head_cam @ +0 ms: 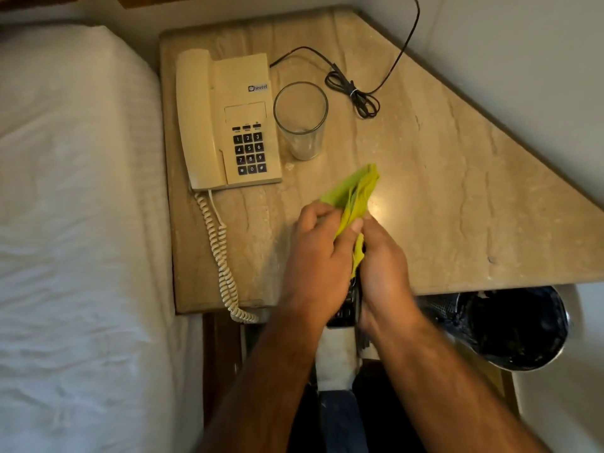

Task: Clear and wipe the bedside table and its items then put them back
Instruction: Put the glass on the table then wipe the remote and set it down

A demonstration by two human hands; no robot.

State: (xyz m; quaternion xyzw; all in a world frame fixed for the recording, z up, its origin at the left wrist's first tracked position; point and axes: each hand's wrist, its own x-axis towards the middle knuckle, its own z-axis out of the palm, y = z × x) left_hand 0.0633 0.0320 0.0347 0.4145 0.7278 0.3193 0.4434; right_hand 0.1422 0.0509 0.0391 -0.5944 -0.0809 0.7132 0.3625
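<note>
At lower centre, the left hand (322, 253) and right hand (384, 259) press together, both clenched on a crumpled yellow-green cloth (354, 194) and a dark object between them that is too hidden to identify. They hover over the beige veined-stone bedside table (457, 197). Upper left of them sit a cream corded telephone (228, 122), a clear cylindrical glass (300, 120) and a bundled black cable (353, 93).

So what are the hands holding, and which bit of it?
Both hands, left and right, hold a yellow-green cloth by its lower end; its upper end sticks out above the table. A dark object shows between the wrists, unclear.
</note>
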